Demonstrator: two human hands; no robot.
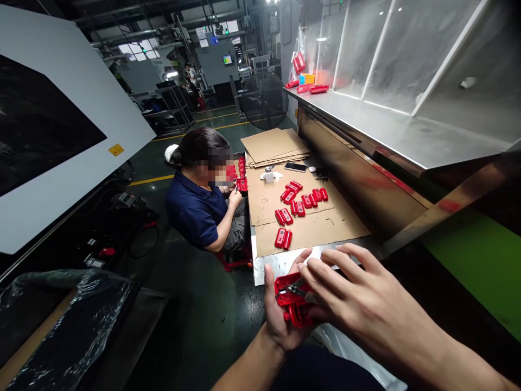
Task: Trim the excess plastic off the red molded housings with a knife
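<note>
My left hand (277,326) is closed around an open red plastic moulded part (300,316), its hollow inner side turned up. Small dark metal nippers (292,288) lie across the part, jaws pointing left. Their handles run under my right hand (362,290), whose fingers curl over them from the right; its thumb is mostly hidden. Beyond my hands, several similar red parts (284,239) lie scattered on the cardboard-covered table (317,232).
To the left a seated co-worker (195,206) handles another red part (241,184). Cardboard sheets (274,145), a phone (296,167) and a small bottle (269,175) are at the table's far end. A metal ledge (378,122) juts out at right, with red pieces on its far end.
</note>
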